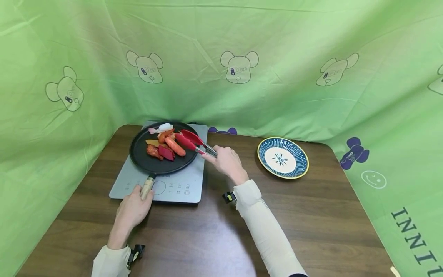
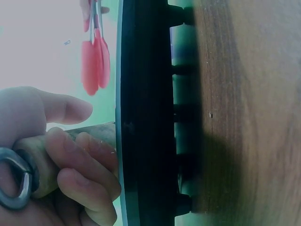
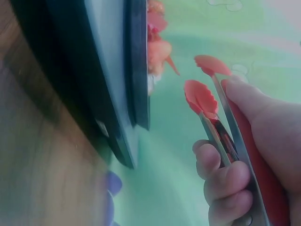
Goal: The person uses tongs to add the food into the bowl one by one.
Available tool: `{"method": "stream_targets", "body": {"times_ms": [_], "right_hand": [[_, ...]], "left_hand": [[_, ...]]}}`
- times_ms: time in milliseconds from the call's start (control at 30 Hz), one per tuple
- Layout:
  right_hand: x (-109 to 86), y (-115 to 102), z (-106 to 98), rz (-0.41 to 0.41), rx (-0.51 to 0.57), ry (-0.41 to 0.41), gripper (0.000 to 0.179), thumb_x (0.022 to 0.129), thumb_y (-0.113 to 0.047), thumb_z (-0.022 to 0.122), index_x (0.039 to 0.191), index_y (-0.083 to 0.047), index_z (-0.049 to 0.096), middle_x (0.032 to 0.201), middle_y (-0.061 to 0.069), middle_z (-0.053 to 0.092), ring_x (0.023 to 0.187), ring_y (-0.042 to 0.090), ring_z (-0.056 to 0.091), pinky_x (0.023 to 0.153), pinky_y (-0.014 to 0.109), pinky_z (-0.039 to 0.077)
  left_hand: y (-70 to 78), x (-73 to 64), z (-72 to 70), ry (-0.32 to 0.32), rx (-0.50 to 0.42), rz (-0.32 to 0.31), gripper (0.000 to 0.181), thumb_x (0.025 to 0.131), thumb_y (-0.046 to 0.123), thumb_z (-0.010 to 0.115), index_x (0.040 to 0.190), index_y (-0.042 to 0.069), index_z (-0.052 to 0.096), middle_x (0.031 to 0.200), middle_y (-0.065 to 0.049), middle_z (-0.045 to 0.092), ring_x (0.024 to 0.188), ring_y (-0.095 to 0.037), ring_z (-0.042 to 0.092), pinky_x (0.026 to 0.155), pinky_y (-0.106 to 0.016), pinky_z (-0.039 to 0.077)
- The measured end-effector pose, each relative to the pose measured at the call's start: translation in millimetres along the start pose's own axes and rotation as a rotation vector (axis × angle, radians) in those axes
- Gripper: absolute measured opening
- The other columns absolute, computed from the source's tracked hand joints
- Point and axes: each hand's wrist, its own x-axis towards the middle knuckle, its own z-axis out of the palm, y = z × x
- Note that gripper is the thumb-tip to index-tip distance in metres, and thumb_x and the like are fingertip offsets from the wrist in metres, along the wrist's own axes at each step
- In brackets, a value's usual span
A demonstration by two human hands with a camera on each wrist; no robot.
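Note:
My left hand (image 1: 133,207) grips the pale handle (image 1: 147,187) of a round black frying pan (image 1: 138,150). In the left wrist view, curled fingers (image 2: 84,165) wrap that handle, which has a metal ring at its end. My right hand (image 1: 228,161) holds tongs (image 1: 185,142) with red tips over the pan's right side. The right wrist view shows the tongs' tips (image 3: 201,98) parted with nothing between them. In the pan lie a sausage (image 1: 175,147), a dark red piece (image 1: 166,152), a browned wing-like piece (image 1: 153,151), a yellow wedge (image 1: 152,142) and a shrimp-like piece (image 1: 164,127).
Beneath the pan is a flat silver induction cooker (image 1: 187,184) on a brown wooden table (image 1: 214,231). A blue-and-white plate (image 1: 302,161) with a yellow rim stands to the right. Green printed cloth (image 1: 194,96) hangs around the table's back and sides.

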Motion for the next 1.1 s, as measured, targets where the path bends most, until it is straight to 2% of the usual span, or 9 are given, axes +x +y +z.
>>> {"method": "stream_targets", "body": {"times_ms": [133,333,433,567,800,967,1100], "right_hand": [[-8.9,13.7,-8.8,0.032,-0.002,0.003,0.048,0.085,-0.064,0.054,0.084,-0.016,0.056,0.065,0.004,0.054,0.058,0.023,0.053,0.052,0.038,0.041],[-24.4,42.3,-22.5,0.073,-0.037,0.032,0.05,0.086,-0.062,0.054,0.097,-0.013,0.061,0.068,0.007,0.057,0.058,0.025,0.056,0.052,0.041,0.043],[-34.4,59.3,-27.4,0.082,-0.046,0.064,0.051,0.087,-0.059,0.056,0.094,-0.009,0.059,0.066,0.009,0.055,0.056,0.026,0.055,0.051,0.043,0.044],[-50.1,83.0,-34.2,0.108,-0.05,0.107,0.049,0.087,-0.056,0.058,0.082,-0.007,0.053,0.062,0.009,0.052,0.054,0.028,0.053,0.051,0.045,0.043],[-75.1,121.7,-46.1,0.16,-0.083,0.184,0.052,0.086,-0.058,0.058,0.083,-0.006,0.054,0.063,0.01,0.052,0.057,0.031,0.054,0.052,0.048,0.039],[-93.3,144.0,-52.5,0.237,-0.106,0.194,0.056,0.086,-0.061,0.055,0.087,-0.005,0.055,0.071,0.016,0.058,0.063,0.035,0.056,0.053,0.049,0.039],[-103.6,158.4,-57.4,0.297,-0.12,0.187,0.064,0.088,-0.062,0.051,0.099,0.0,0.057,0.084,0.027,0.061,0.073,0.044,0.059,0.059,0.055,0.041]], "left_hand": [[0.2,0.1,0.5,0.003,0.001,0.005,0.054,0.096,0.045,0.042,0.12,-0.002,0.041,0.068,-0.011,0.046,0.052,-0.023,0.045,0.044,-0.035,0.034],[1.4,-0.7,0.6,0.001,0.005,-0.002,0.055,0.096,0.046,0.042,0.123,-0.002,0.04,0.069,-0.012,0.047,0.053,-0.024,0.046,0.045,-0.036,0.034],[1.6,-1.0,0.4,-0.001,0.006,-0.007,0.056,0.096,0.047,0.042,0.124,-0.002,0.039,0.07,-0.012,0.047,0.053,-0.024,0.046,0.045,-0.036,0.034],[1.6,-0.8,0.0,0.0,0.004,-0.007,0.053,0.096,0.047,0.041,0.118,-0.001,0.041,0.068,-0.012,0.046,0.053,-0.024,0.045,0.045,-0.036,0.034],[0.5,-1.6,0.9,0.002,-0.002,-0.007,0.05,0.096,0.048,0.041,0.113,0.001,0.042,0.067,-0.011,0.045,0.051,-0.023,0.045,0.044,-0.036,0.034],[0.0,-0.9,0.7,-0.003,-0.001,-0.01,0.052,0.096,0.047,0.042,0.117,0.0,0.041,0.067,-0.011,0.045,0.051,-0.023,0.045,0.044,-0.036,0.034],[-0.6,0.4,-0.8,-0.003,0.002,-0.011,0.052,0.096,0.047,0.042,0.118,0.0,0.041,0.067,-0.011,0.045,0.052,-0.023,0.045,0.044,-0.036,0.034]]}}
